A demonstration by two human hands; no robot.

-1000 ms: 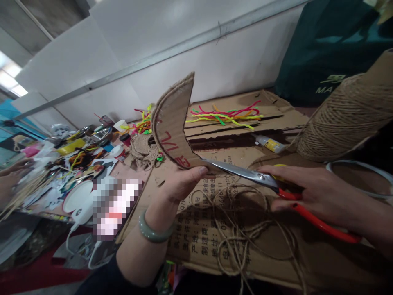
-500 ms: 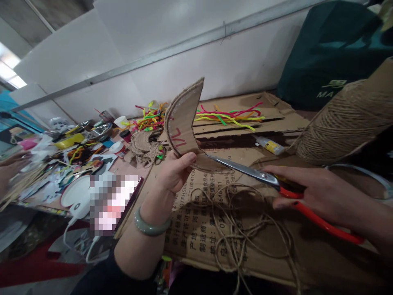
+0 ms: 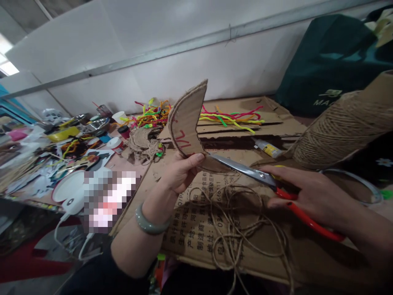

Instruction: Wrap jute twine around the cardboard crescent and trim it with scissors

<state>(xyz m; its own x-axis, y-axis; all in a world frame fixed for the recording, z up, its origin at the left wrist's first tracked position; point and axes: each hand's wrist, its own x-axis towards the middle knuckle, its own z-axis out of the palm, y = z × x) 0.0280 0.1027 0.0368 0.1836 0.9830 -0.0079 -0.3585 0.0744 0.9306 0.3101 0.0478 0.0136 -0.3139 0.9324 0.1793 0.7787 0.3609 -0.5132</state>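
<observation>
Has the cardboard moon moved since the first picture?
Yes. The cardboard moon has shifted right in the picture, closer to the small yellow-labelled bottle.

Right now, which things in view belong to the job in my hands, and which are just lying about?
Belong to the job:
- cardboard crescent, in your left hand
- red-handled scissors, in your right hand
- probably the twine spool, since twine edges the crescent

Lying about, it seems:
- bright pipe cleaners
- dark green bag
- white cup
</observation>
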